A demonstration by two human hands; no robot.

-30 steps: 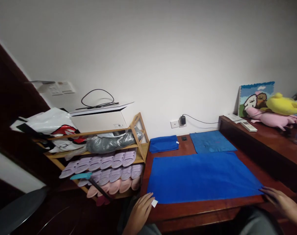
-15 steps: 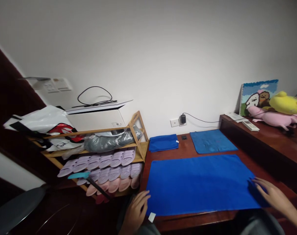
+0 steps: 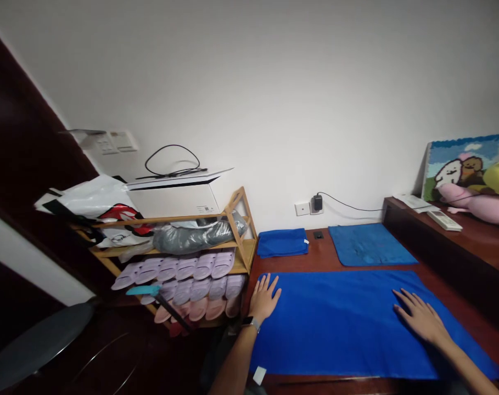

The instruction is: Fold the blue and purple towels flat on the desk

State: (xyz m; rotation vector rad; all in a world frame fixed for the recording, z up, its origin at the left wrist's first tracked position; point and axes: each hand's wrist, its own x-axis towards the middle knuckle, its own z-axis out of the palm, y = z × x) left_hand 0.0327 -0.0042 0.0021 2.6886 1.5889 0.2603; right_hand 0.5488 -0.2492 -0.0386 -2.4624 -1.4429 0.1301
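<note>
A bright blue towel [image 3: 335, 323] lies spread out on the dark red wooden tabletop [image 3: 315, 255], with a white tag at its near left corner. On the towel's left edge, towards the far corner, rests my left hand [image 3: 264, 299], its fingers spread; a watch is on that wrist. My right hand [image 3: 422, 318] lies over the right part of the towel, palm down and fingers apart. Neither hand grasps anything. Behind the spread towel sit a folded blue towel [image 3: 282, 242] and a flat, duller blue cloth [image 3: 370, 244].
Left of the table stands a wooden rack [image 3: 243, 241] with several lilac and pink slippers [image 3: 203, 266] and a white box [image 3: 175, 200] on top. A raised ledge on the right carries a remote control [image 3: 444, 221], a pink plush toy [image 3: 475, 203] and a picture [image 3: 463, 164]. A charger [image 3: 317, 203] is plugged into the wall.
My left hand has moved forward from the near left corner along the towel's left edge. My right hand has moved inward from the right edge onto the towel. The view has shifted slightly left.
</note>
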